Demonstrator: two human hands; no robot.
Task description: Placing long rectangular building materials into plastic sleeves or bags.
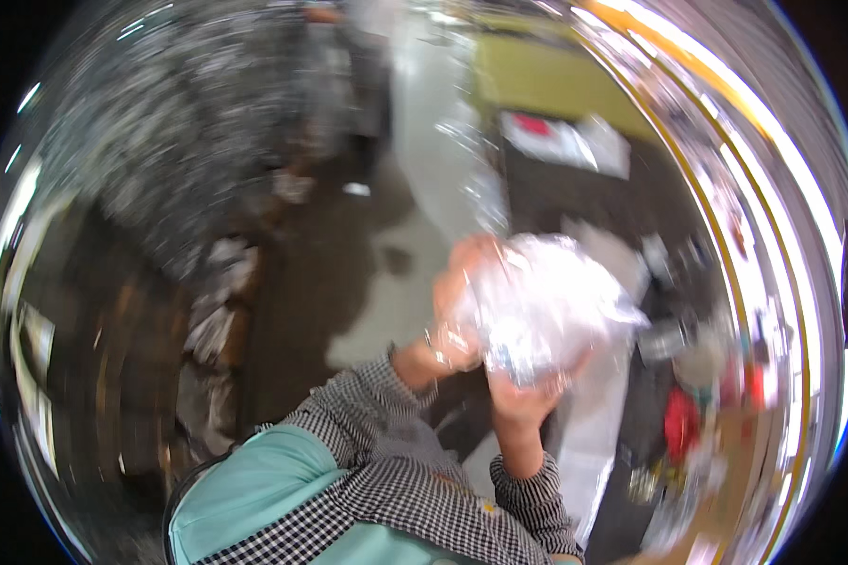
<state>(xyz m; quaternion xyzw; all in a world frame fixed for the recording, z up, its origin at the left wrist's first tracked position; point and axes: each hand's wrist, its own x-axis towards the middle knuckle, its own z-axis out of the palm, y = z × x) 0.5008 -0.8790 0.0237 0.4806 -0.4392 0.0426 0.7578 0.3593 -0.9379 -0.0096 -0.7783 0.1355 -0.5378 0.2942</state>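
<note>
Clear, glossy plastic, whitened by glare, is seen as a crumpled bag (561,297) held up just right of the frame's centre. Its left side is gripped by the left hand (462,294), partly curled around it; its lower edge is grasped by the right hand (526,397), half closed, with finger detail blurred. Checked sleeves (363,405) are worn. At right, white sheeting (594,433) and a red item (680,424) are seen; a white package (567,144) is laid at upper right. Glinting, blurred material (179,122) is massed at upper left.
</note>
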